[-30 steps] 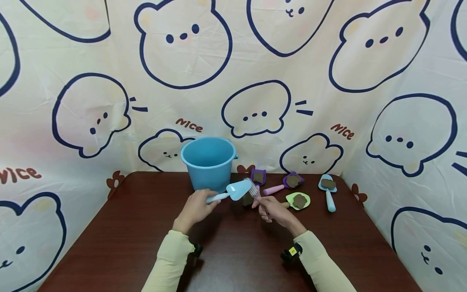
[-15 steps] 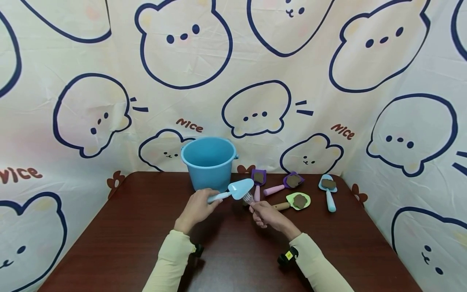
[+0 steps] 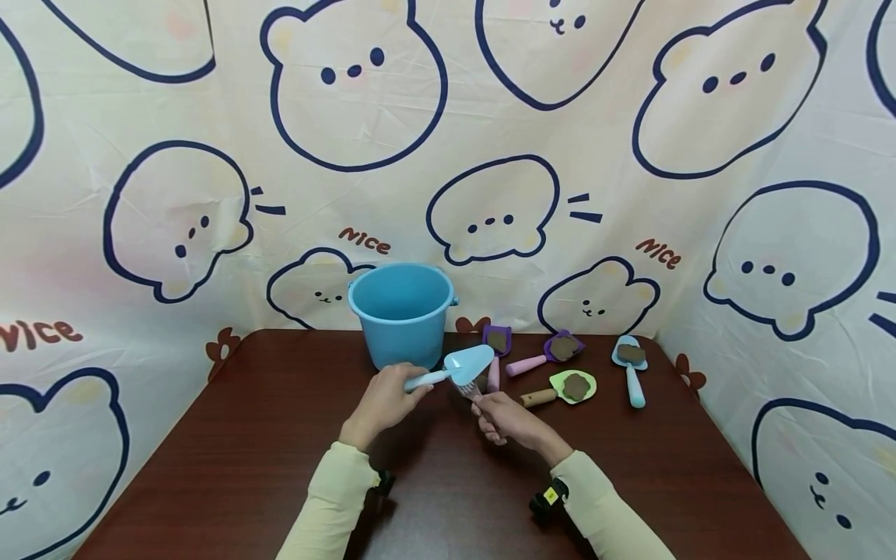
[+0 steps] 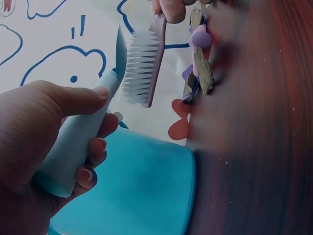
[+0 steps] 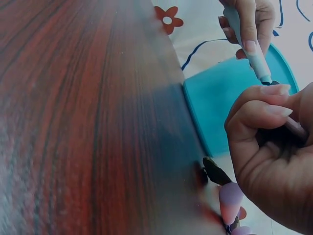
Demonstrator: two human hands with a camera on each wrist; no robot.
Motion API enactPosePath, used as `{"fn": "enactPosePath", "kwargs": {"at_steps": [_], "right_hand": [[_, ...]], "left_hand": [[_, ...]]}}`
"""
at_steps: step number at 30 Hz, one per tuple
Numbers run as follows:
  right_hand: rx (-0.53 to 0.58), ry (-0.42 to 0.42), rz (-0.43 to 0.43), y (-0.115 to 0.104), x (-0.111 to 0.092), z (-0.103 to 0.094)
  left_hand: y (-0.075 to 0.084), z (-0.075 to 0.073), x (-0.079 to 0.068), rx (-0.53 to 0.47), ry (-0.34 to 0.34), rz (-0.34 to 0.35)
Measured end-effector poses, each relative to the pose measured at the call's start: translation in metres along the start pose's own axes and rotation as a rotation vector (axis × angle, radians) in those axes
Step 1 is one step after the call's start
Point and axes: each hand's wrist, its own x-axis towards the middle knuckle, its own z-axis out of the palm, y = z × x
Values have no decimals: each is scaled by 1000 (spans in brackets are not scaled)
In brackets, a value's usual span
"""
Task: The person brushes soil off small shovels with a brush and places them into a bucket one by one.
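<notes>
My left hand (image 3: pixel 381 403) grips the white-and-blue handle of a light blue trowel (image 3: pixel 470 362), held up in front of the bucket. My right hand (image 3: pixel 514 421) holds a small brush (image 4: pixel 155 73) by its pinkish handle, thumb and fingers curled round it. In the left wrist view its pale bristles (image 4: pixel 141 68) face the trowel and come right up to the blade's edge. Seen from the head, the bristles sit just under the blade. A brown clod (image 3: pixel 481 383) lies behind the brush, partly hidden.
A blue bucket (image 3: pixel 406 342) stands at the table's back, just beyond my left hand. To the right lie two purple shovels (image 3: pixel 498 340), a green one (image 3: pixel 558 379) and another blue one (image 3: pixel 626 343), each bearing a brown clod. A patterned cloth wall (image 3: pixel 490 288) borders the table.
My right hand has moved left and slightly down with the brush, from the trowel's tip to below its blade. The left hand and trowel have shifted slightly right.
</notes>
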Motion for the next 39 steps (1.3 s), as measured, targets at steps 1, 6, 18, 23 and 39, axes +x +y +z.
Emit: {"fn": "enactPosePath", "kwargs": {"at_steps": [1, 6, 18, 23, 39], "right_hand": [[1, -2, -1, 0, 0, 0], [18, -8, -1, 0, 0, 0], [28, 22, 6, -1, -2, -6], [27, 52, -5, -1, -2, -10], [49, 70, -36, -8, -7, -25]], "left_hand": [[0, 1, 0, 1, -2, 0], [1, 2, 0, -1, -5, -1], [-6, -2, 0, 20, -28, -14], [-10, -5, 0, 24, -41, -45], [-18, -9, 1, -13, -63, -58]]}}
